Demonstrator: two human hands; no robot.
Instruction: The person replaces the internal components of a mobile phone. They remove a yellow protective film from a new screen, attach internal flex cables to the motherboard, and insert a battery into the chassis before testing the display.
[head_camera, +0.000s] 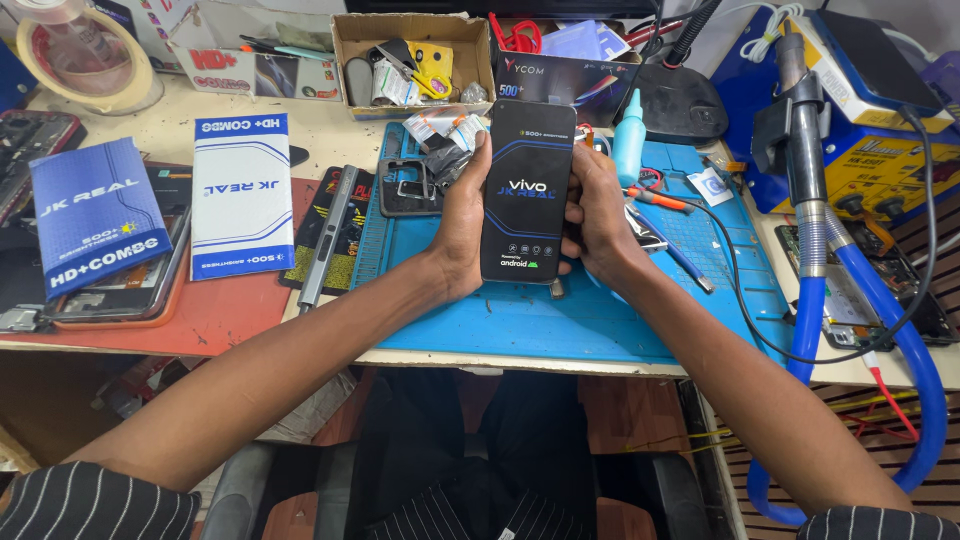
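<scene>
A black smartphone (527, 190) with a lit start-up screen stands upright between both hands, over a blue work mat (560, 320). My left hand (458, 225) grips its left edge, fingers curled up along the side. My right hand (600, 215) holds the right edge, thumb against the frame. Both forearms reach in from the bottom of the view.
Two blue-and-white flat boxes (240, 195) (95, 215) lie at left on a red mat. A cardboard box of tools (410, 60) sits at the back. A blue glue bottle (628, 140), tweezers and a screwdriver (665, 200) lie beside my right hand. A hot-air hose (810, 260) hangs at right.
</scene>
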